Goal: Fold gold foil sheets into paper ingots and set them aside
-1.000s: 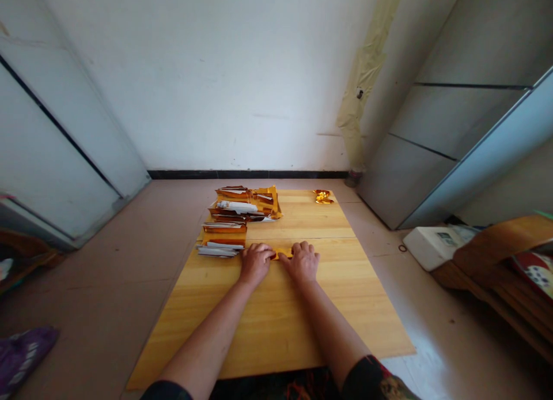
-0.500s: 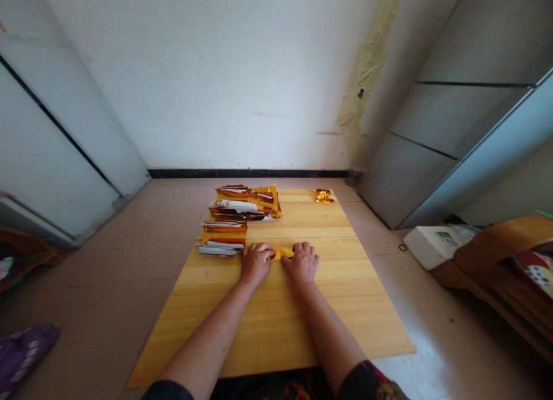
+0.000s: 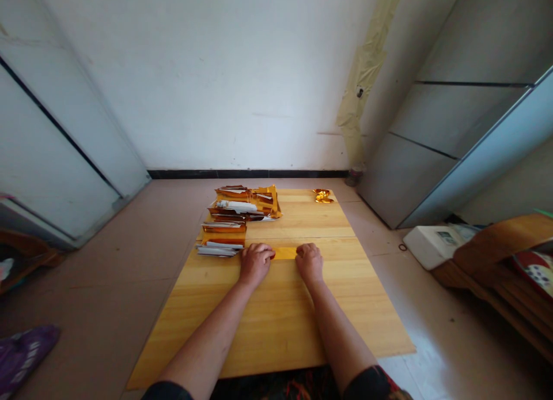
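Note:
A narrow strip of gold foil paper lies flat on the wooden table top between my hands. My left hand is closed at the strip's left end, with a small reddish bit showing at its fingertips. At the right end, my right hand has its fingers curled down on the paper. Just left of my left hand stands a bundle of folded gold and white papers. The undersides of both hands are hidden.
More folded gold foil papers are stacked along the table's far left. A crumpled gold foil piece sits near the far right corner. Beyond the table are a wall, a grey cabinet and a white box at the right.
My right hand has moved to the right along the strip, so more of the gold paper shows, now flat. My left hand has stayed in place.

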The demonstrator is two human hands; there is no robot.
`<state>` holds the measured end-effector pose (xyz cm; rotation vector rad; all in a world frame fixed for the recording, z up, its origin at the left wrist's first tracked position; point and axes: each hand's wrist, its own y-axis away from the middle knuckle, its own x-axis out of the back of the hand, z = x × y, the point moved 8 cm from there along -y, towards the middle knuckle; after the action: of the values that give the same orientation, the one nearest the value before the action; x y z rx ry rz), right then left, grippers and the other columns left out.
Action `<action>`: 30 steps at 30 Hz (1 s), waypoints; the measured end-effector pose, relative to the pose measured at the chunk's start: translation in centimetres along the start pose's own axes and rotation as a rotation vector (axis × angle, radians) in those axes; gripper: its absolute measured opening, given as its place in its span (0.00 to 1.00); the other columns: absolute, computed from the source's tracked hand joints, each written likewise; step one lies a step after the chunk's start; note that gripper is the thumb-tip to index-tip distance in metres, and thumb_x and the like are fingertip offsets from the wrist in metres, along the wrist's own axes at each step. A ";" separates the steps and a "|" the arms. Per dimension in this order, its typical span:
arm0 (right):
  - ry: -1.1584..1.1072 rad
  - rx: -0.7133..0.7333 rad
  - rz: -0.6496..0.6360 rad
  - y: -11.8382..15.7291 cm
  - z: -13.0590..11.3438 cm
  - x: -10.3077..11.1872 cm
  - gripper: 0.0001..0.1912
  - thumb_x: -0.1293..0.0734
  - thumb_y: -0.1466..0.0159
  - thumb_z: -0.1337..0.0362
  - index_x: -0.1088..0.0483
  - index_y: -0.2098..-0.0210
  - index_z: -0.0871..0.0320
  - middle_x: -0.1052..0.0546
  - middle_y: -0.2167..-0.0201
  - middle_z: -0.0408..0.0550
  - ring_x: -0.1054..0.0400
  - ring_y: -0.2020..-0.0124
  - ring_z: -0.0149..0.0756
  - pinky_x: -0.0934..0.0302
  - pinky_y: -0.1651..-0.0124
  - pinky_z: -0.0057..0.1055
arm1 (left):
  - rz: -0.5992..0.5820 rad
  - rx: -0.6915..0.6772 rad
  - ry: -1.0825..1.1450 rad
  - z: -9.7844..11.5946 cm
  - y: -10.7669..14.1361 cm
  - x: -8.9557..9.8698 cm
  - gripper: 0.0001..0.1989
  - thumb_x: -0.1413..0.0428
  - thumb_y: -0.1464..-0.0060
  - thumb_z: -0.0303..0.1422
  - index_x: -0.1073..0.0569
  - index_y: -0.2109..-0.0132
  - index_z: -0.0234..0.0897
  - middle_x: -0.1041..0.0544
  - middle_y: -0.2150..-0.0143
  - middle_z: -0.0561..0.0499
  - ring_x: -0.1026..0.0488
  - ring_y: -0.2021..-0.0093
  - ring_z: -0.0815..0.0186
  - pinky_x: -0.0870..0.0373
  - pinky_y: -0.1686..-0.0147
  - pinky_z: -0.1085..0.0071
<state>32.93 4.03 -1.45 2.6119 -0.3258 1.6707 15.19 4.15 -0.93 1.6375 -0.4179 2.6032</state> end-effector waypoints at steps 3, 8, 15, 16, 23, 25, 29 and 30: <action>-0.026 0.038 0.028 -0.3 0.4 -0.1 0.11 0.40 0.41 0.72 0.27 0.66 0.56 0.27 0.64 0.47 0.36 0.61 0.34 0.47 0.61 0.26 | -0.002 -0.002 -0.005 0.0 0.0 0.0 0.13 0.48 0.47 0.26 0.22 0.63 0.49 0.23 0.56 0.55 0.33 0.53 0.63 0.42 0.54 0.64; -0.126 0.116 0.102 -1.1 0.5 0.6 0.13 0.42 0.43 0.73 0.27 0.66 0.59 0.27 0.65 0.48 0.35 0.62 0.33 0.44 0.60 0.26 | -0.015 0.007 -0.009 0.0 -0.1 -0.1 0.14 0.49 0.48 0.26 0.22 0.62 0.49 0.23 0.56 0.54 0.33 0.53 0.63 0.42 0.54 0.64; -0.342 0.337 -0.027 -1.1 -4.0 -0.2 0.17 0.42 0.49 0.76 0.28 0.65 0.58 0.26 0.66 0.45 0.33 0.69 0.29 0.40 0.63 0.23 | -0.005 0.028 -0.004 0.0 -0.1 0.0 0.15 0.49 0.49 0.24 0.22 0.63 0.49 0.23 0.56 0.55 0.33 0.53 0.63 0.42 0.55 0.63; -0.339 0.344 -0.071 -1.1 -4.4 -0.8 0.15 0.41 0.49 0.76 0.27 0.66 0.58 0.26 0.67 0.44 0.33 0.68 0.29 0.40 0.63 0.23 | -0.005 0.031 -0.004 0.1 -0.1 0.1 0.14 0.49 0.49 0.25 0.22 0.63 0.49 0.23 0.56 0.55 0.34 0.53 0.63 0.43 0.55 0.63; -0.276 0.322 -0.159 -1.2 -4.3 -2.6 0.10 0.37 0.47 0.74 0.27 0.70 0.57 0.24 0.67 0.44 0.32 0.65 0.30 0.41 0.61 0.22 | 0.016 0.076 -0.007 0.5 -0.3 0.4 0.07 0.46 0.49 0.34 0.22 0.67 0.45 0.23 0.59 0.53 0.33 0.55 0.61 0.42 0.56 0.63; -0.279 0.318 -0.161 -1.2 -4.2 -2.6 0.09 0.37 0.46 0.74 0.28 0.70 0.58 0.24 0.68 0.43 0.32 0.65 0.30 0.41 0.62 0.21 | 0.028 0.097 -0.008 0.5 -0.3 0.4 0.05 0.44 0.50 0.35 0.23 0.67 0.44 0.24 0.60 0.53 0.33 0.55 0.61 0.41 0.56 0.64; -0.307 0.315 -0.160 -1.3 -4.2 -2.4 0.08 0.36 0.47 0.74 0.28 0.71 0.58 0.25 0.68 0.43 0.32 0.65 0.30 0.41 0.62 0.22 | 0.040 0.134 0.021 -0.1 -0.4 0.3 0.05 0.43 0.51 0.33 0.23 0.67 0.45 0.25 0.55 0.53 0.33 0.52 0.61 0.41 0.54 0.64; -0.317 0.317 -0.161 -1.3 -4.2 -2.5 0.07 0.35 0.47 0.74 0.28 0.71 0.58 0.25 0.68 0.44 0.32 0.65 0.30 0.41 0.62 0.22 | 0.033 0.140 0.036 -0.3 -0.4 0.2 0.05 0.43 0.51 0.33 0.23 0.67 0.45 0.25 0.53 0.54 0.34 0.51 0.61 0.40 0.53 0.63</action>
<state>28.44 6.26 -1.76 3.0378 0.1588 1.3535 14.92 4.60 -0.76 1.6333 -0.2691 2.7395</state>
